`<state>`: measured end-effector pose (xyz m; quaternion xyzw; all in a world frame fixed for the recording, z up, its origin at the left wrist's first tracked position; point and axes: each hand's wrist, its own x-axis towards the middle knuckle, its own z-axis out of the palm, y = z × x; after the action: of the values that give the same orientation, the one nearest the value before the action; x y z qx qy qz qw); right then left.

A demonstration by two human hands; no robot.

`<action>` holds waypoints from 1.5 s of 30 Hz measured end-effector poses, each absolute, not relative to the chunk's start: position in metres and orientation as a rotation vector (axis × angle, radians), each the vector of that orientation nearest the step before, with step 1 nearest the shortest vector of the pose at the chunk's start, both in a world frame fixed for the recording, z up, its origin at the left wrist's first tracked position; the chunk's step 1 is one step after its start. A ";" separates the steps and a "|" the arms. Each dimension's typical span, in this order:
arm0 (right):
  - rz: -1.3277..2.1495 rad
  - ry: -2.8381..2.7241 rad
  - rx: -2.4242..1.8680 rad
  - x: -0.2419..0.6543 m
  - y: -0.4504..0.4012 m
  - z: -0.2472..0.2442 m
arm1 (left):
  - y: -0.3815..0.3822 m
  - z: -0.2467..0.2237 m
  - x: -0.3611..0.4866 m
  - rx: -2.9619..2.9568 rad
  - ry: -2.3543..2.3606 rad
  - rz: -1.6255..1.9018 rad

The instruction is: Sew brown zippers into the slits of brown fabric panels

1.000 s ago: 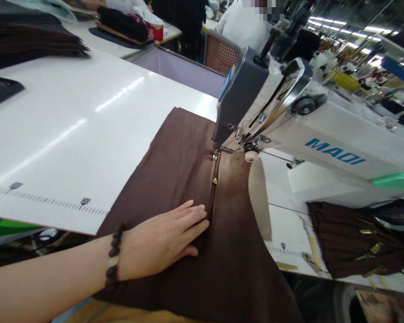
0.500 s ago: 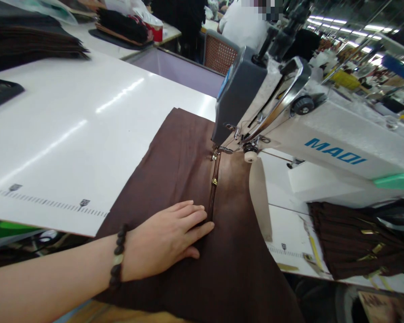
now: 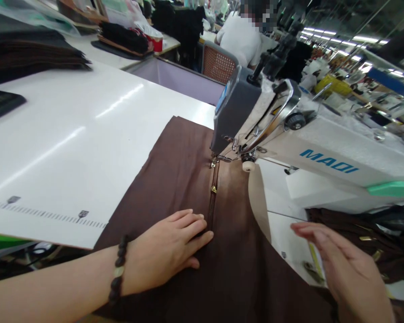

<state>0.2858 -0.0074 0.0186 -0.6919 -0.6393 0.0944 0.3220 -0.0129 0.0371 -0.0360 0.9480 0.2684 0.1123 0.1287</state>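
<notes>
Left hand (image 3: 164, 246) sits flat, fingers open, on the brown fabric (image 3: 175, 179), right beside the zipper (image 3: 213, 193) running up to 12 o'clock under the MAQI sewing machine (image 3: 326, 161). Fabric's on the white surface (image 3: 70, 134). Right hand (image 3: 346, 264) at 4 o'clock, fingers open, gripping nothing.

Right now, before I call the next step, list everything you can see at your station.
sewing machine: one, white and grey, marked MAQI, right
fabric panel: one, dark brown, under the machine head
zipper: one, dark with gold-coloured parts, along the panel
table: one, white, left, printed scale near its edge
fabric stack: one, dark brown, far left
fabric pile: one, dark brown, far right
chair: one, brown, beyond the table
co-worker: one, white shirt, beyond the chair
bracelet: one, dark beads, left wrist
left hand: one, flat on the panel
right hand: one, open, raised, right
</notes>
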 end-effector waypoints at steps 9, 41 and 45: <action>0.131 -2.497 -1.362 0.176 0.062 -0.014 | 0.038 -0.036 -0.013 2.779 0.807 0.329; 0.163 -2.479 -1.508 0.175 0.086 -0.036 | 0.041 -0.040 -0.010 2.791 0.891 0.328; 0.147 -2.474 -1.497 0.175 0.091 -0.038 | 0.047 -0.041 -0.009 2.786 0.894 0.337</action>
<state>0.1749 0.0912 -0.0376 -0.5130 -0.8481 0.0504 0.1227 -0.0095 0.0468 -0.0405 0.9413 0.3021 0.1139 0.0980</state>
